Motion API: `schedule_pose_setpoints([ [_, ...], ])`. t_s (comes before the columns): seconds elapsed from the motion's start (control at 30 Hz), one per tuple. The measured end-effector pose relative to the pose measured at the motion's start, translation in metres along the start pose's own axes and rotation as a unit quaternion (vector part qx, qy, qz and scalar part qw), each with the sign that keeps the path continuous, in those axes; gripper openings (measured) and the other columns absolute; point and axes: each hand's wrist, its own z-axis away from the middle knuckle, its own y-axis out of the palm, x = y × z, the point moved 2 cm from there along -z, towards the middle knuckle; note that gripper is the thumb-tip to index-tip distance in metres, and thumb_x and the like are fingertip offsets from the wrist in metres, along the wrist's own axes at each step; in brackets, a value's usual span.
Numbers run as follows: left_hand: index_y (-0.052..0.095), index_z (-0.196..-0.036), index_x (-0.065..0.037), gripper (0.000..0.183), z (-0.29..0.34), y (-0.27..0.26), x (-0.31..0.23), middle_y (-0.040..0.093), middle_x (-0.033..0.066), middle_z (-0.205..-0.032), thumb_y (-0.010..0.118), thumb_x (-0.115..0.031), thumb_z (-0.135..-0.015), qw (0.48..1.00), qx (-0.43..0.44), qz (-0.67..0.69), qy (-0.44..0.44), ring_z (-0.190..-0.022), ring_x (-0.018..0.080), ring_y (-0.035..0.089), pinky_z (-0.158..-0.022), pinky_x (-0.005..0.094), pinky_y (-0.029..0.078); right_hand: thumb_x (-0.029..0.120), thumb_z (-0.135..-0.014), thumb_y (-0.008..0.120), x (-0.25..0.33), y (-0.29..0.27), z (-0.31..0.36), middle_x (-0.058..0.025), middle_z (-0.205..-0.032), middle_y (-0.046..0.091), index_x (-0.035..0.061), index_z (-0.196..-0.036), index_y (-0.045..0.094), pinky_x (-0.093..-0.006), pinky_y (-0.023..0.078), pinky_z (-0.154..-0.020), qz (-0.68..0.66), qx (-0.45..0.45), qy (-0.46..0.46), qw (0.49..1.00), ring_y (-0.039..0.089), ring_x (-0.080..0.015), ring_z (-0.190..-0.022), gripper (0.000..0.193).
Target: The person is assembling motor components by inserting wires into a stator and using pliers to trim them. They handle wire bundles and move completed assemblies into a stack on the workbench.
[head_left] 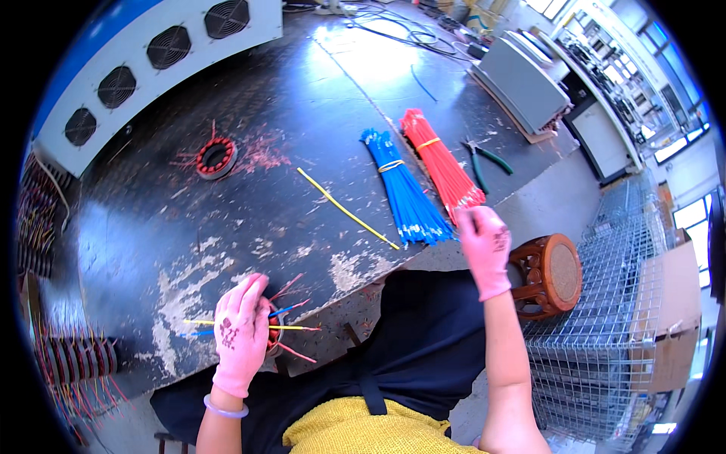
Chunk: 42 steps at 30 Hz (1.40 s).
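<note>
left hand [240,327], fingers gripping wired coil [274,331] at near edge of bench [265,216]. right hand [486,244] at near end of red wires [441,159], fingers bent; cannot tell if gripping. blue wires [407,195] just left.

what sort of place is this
Likely an electrical workshop: a banded bundle of red wires, green-handled metal pliers and a grey ring with red teeth lie on a scuffed black bench.
</note>
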Motion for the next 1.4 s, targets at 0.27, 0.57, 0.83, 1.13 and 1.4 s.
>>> schedule_pose_setpoints([
  [0.27,0.063,-0.133,-0.006,0.038,-0.001,0.000,-0.001,0.063,0.0130,-0.133,0.059,-0.003,-0.095,1.000,0.001,-0.011,-0.009,-0.120,0.0354,0.058,-0.106,0.0456,0.044,0.044,-0.081,0.080,-0.016,0.000,-0.011,-0.0066,-0.099,0.065,0.0126,-0.097,0.066,-0.0429,0.049,-0.081,0.148,-0.031,-0.046,0.987,0.065,-0.0273,-0.096,0.038],
  [0.57,0.063,-0.132,-0.006,0.037,0.000,0.001,0.001,0.064,0.0123,-0.133,0.061,-0.004,-0.095,1.000,-0.010,-0.010,-0.001,-0.121,0.0344,0.059,-0.105,0.0450,0.045,0.032,-0.090,0.071,-0.022,0.025,-0.033,-0.0044,-0.100,0.067,0.0145,-0.096,0.066,-0.0429,0.050,-0.086,0.270,0.114,0.002,0.956,0.066,-0.0243,-0.100,0.019],
  [0.83,0.063,-0.132,-0.006,0.038,0.000,0.001,0.001,0.064,0.0119,-0.131,0.062,-0.006,-0.093,1.000,-0.015,-0.003,0.006,-0.118,0.0350,0.059,-0.104,0.0456,0.045,0.027,-0.092,0.070,-0.021,0.004,-0.036,-0.0076,-0.091,0.068,0.0119,-0.090,0.064,-0.0443,0.053,-0.080,0.182,0.086,0.011,0.979,0.068,-0.0293,-0.091,0.016],
  [1.13,0.060,-0.135,-0.002,0.038,0.000,-0.001,0.000,0.061,0.0168,-0.137,0.060,-0.006,-0.097,1.000,-0.009,-0.006,0.007,-0.121,0.0367,0.059,-0.106,0.0453,0.045,0.011,-0.083,0.077,-0.001,-0.041,-0.011,-0.0058,-0.077,0.064,0.0076,-0.082,0.064,-0.0353,0.051,-0.067,0.014,-0.032,0.034,0.999,0.065,-0.0216,-0.071,0.013],
  [1.4,0.069,-0.121,-0.015,0.036,-0.024,-0.026,-0.097,0.067,0.0049,-0.124,0.076,-0.023,-0.086,0.917,-0.210,-0.162,0.299,-0.114,0.0290,0.066,-0.111,0.0563,0.042,0.002,-0.077,0.083,0.145,-0.077,0.039,-0.0022,-0.075,0.064,0.0090,-0.087,0.070,-0.0288,0.047,-0.058,-0.270,0.054,-0.192,0.942,0.061,-0.0154,-0.064,0.019],
])
